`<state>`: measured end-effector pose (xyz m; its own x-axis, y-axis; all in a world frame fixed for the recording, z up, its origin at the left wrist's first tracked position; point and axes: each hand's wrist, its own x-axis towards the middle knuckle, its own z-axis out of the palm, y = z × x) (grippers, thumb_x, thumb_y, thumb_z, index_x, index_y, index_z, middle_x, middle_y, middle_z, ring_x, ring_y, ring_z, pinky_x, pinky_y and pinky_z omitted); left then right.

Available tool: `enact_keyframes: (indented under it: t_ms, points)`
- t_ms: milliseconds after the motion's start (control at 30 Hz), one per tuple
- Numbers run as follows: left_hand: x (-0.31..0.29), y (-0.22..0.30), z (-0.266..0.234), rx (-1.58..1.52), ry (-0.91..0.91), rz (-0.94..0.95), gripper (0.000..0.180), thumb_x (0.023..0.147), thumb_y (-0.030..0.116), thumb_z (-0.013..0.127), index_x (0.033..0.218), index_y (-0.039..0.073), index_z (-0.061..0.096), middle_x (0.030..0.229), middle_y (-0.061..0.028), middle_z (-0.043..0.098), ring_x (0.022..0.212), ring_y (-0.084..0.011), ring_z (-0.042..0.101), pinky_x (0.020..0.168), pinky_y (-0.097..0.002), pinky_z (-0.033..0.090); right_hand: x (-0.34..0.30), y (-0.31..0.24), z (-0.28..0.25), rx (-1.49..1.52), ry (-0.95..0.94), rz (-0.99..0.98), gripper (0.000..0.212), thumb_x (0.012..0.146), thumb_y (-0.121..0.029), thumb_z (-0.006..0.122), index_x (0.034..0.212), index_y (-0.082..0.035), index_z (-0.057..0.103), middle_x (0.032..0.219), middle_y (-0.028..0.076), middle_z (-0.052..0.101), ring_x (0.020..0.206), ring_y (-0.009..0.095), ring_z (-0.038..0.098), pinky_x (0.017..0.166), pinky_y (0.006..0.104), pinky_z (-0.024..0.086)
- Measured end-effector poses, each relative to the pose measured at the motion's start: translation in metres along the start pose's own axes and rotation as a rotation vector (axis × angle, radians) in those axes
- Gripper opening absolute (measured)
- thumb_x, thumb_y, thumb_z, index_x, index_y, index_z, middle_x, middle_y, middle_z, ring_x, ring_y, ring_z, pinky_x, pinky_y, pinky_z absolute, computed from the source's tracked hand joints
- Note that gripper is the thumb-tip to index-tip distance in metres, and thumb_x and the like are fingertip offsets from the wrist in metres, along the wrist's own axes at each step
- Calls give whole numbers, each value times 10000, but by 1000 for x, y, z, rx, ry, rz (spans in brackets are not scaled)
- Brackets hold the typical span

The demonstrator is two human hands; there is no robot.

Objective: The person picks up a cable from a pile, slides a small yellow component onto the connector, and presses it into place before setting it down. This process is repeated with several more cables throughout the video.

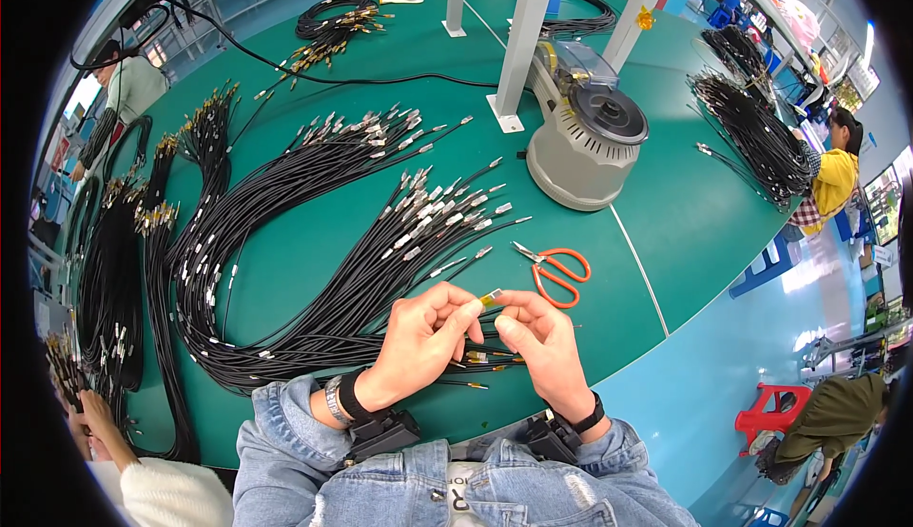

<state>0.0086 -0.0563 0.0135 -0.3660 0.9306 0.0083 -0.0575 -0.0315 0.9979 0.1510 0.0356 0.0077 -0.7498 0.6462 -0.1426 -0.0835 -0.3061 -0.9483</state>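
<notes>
Head view: yellow-silver piece [491, 297], long axis toward upper right

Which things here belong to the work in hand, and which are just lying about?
Seemingly part of it:
tag, between left hand and right hand
black cables, beside the hands

Apparently just lying about:
scissors, untouched, possibly a tool
grey machine, untouched, possibly another
red stool, on the floor

The wearer's two hands [423, 337], two pairs of scissors [553, 263], three posts [520, 42], one machine [582, 164] and one red stool [767, 423] show; cables [276, 183] are too many to count.
</notes>
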Motion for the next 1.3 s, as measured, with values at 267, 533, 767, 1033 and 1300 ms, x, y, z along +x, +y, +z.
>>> enact_keyframes:
  t_ms: [267,533,767,1033,1300]
  points:
    - [1,-1,-1,-7,-22,-11,145,928,112,513,901,-24,553,658,-69,606,471,-54,495,412,-182,377,8,11,8,19,43,-183,147,870,-73,607,977,23,577,891,29,587,808,70,551,720,203,448]
    - [2,0,-3,-115,-57,-127,162,944,141,490,902,-9,537,624,-52,576,446,-57,467,401,-177,363,11,13,10,55,40,-220,89,870,-50,600,914,28,596,889,33,590,785,68,547,711,205,444]
    - [1,-2,-1,-105,-21,-142,161,949,147,480,897,2,529,612,-44,563,436,-55,450,394,-173,350,10,13,12,16,62,-213,70,860,-32,602,890,31,595,873,39,585,773,80,549,713,214,442]
    - [4,1,-9,-175,-126,-163,196,954,181,477,892,9,547,606,-39,562,432,-57,449,393,-169,336,12,18,10,54,52,-231,71,864,-26,598,900,35,601,896,48,590,798,91,569,719,219,456]
    - [10,5,-18,-285,-276,-244,252,963,231,463,866,19,559,601,-28,562,439,-59,453,406,-177,330,15,19,11,152,-9,-244,62,865,-28,599,886,31,596,897,46,566,811,104,569,737,230,461]
